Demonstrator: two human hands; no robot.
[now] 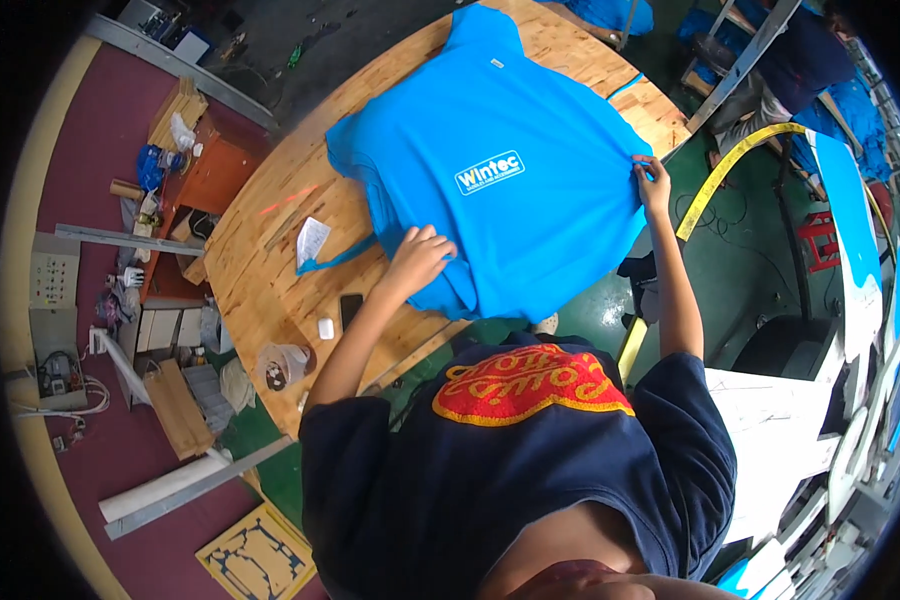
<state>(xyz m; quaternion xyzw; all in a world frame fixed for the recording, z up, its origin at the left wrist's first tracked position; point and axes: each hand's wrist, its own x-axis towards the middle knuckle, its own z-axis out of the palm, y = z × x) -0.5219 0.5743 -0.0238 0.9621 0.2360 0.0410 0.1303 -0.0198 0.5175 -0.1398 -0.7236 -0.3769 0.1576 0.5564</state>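
A large bright blue cloth cover [550, 130] with a white printed patch lies spread over the wooden table, and its near edge hangs past the tabletop. My left hand [422, 260] is closed on its near left part, fingers curled over the bunched cloth. At the right edge, my right hand [653, 182] pinches the fabric between thumb and fingers, drawing creases toward it. A blue strap [342, 255] trails from the cover's left side, beside a small white paper slip [312, 243]. What lies under the cover is hidden.
On the wooden table [255, 240] are a dark phone [351, 308], a white earbud case [326, 327] and a clear plastic cup [285, 366]. An orange cabinet [215, 165] stands left. A curved yellow strip [730, 170] and white panels [770, 420] are right. Another person [805, 65] is at far right.
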